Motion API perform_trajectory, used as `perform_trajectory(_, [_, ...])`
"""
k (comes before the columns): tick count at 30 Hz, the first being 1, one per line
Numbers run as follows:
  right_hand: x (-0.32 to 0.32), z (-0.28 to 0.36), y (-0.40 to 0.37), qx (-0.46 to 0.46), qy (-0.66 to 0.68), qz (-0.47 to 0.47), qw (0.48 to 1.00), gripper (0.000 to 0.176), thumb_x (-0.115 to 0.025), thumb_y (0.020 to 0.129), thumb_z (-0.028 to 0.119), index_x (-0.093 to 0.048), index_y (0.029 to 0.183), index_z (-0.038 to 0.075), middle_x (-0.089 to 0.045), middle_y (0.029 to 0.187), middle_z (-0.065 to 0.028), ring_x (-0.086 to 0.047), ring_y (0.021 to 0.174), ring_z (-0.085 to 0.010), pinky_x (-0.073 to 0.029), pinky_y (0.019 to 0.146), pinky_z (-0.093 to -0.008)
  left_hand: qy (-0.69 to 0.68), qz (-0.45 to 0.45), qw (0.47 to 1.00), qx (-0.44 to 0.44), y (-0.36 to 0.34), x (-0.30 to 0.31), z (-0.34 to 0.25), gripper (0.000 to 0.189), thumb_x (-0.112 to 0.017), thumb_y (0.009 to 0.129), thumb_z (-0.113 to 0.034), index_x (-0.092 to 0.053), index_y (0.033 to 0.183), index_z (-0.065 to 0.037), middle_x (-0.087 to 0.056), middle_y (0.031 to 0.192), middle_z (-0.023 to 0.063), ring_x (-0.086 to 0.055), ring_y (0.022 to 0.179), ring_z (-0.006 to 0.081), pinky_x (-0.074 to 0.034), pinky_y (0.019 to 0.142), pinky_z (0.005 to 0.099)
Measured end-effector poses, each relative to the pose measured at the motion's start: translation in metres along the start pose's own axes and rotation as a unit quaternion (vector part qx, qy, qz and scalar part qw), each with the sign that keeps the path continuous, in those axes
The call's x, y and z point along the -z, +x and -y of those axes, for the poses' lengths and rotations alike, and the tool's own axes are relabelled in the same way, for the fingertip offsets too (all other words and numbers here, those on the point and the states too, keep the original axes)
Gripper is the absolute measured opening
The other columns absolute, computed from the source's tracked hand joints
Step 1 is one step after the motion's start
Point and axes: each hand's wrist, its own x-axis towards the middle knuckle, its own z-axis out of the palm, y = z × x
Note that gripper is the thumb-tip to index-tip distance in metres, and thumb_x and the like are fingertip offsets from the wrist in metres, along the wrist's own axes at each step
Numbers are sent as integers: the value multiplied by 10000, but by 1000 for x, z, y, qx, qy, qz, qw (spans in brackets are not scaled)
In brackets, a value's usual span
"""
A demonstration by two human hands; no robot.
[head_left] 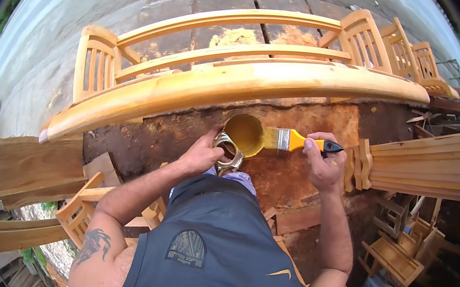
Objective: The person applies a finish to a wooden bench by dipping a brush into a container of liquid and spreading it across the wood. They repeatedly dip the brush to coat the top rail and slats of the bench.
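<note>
Can (244, 134) of yellow finish, over the stained surface (324, 117), just below the long curved wooden rail (236, 85). Left hand (203, 154) clamped on its near side. Brush (284, 140) bristles at the can's rim, right hand (324, 165) clamped on the handle. Judged: loading step. Next move calls for wiping off excess, then a level carry.

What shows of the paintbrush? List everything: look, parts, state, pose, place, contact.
The paintbrush is flat and wide, with a yellow-orange handle ending in a black tip, a shiny metal ferrule and pale bristles stained yellow. It is held nearly level, bristles pointing left, their tips at the rim of the open can of yellow liquid, which the left hand grips. The right hand holds the handle near its black end, thumb on top.
</note>
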Motion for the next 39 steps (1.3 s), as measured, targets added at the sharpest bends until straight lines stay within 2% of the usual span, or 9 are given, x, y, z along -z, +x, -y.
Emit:
perform_trajectory(5, [9, 19, 0, -46, 89, -11, 995, 132, -697, 987, 71, -671, 1102, 13, -694, 831, -35, -624, 702, -67, -467, 583, -198, 19, 14, 1000, 10, 10, 15, 2, 736, -509, 840, 12, -322, 1550, 60, -602, 1344, 211, -637, 1196, 244, -548, 987, 341])
perform_trajectory(10, [-13, 32, -4, -50, 96, 118, 987, 244, -752, 943, 55, -686, 1171, 1, -720, 975, -111, -702, 804, -138, -598, 738, -250, 9, 54, 998, 21, 11, 26, -8, 743, -488, 842, 26, -302, 1560, 62, -576, 1360, 224, -632, 1202, 281, -562, 1003, 363])
perform_trajectory(13, [-21, 48, 0, 56, -56, 188, 979, 254, -753, 840, -79, -726, 1070, 25, -702, 1016, -124, -707, 908, -209, -572, 810, -317, 3, 63, 997, 49, 12, 33, -8, 746, -480, 838, 40, -307, 1564, 46, -548, 1399, 226, -606, 1243, 283, -560, 1015, 365])
perform_trajectory(19, [-20, 59, -5, 32, -109, 231, 966, 261, -736, 743, -59, -714, 987, 30, -658, 1000, -115, -693, 889, -236, -547, 809, -317, 55, 57, 996, 36, 4, 45, -17, 768, -483, 832, 50, -327, 1581, -17, -539, 1443, 197, -568, 1297, 282, -562, 1018, 366])
perform_trajectory(23, [-7, 63, -10, -106, 31, 173, 979, 159, -745, 806, 32, -701, 958, 15, -624, 1058, -131, -684, 966, -237, -549, 870, -334, 14, 70, 997, 33, 6, 58, -6, 781, -481, 825, 58, -297, 1583, 15, -491, 1497, 208, -562, 1309, 301, -560, 1021, 371])
perform_trajectory(26, [-3, 74, -1, -76, 139, 132, 978, 229, -678, 877, 96, -642, 1080, -3, -599, 1091, -148, -665, 945, -252, -572, 834, -394, -17, 58, 998, 19, 7, 65, 12, 806, -496, 846, 18, -255, 1613, -47, -594, 1259, 202, -633, 943, 216, -532, 702, 337])
perform_trajectory(28, [-3, 79, 9, -52, 178, 97, 978, 345, -650, 884, 141, -567, 1182, -11, -591, 1091, -163, -653, 898, -243, -584, 813, -429, -12, 50, 999, 18, 1, 71, 5, 817, -494, 844, 22, -236, 1618, -38, -580, 1266, 217, -635, 942, 220, -535, 696, 339])
perform_trajectory(31, [-13, 97, 42, -41, 258, 104, 960, 414, -663, 903, 209, -523, 1235, 6, -619, 944, -121, -645, 845, -227, -576, 792, -381, 18, 43, 999, 19, -7, 81, -1, 823, -474, 816, 74, -227, 1600, 52, -438, 1527, 258, -574, 1303, 317, -567, 1000, 377])
perform_trajectory(39, [-131, 116, 142, -99, 191, 104, 971, 247, -633, 991, 232, -678, 1084, 8, -653, 816, -63, -618, 688, -120, -521, 619, -267, -29, 18, 999, -16, -12, 103, 48, 830, -484, 831, 52, -230, 1620, 10, -531, 1461, 230, -596, 1274, 288, -506, 1064, 361])
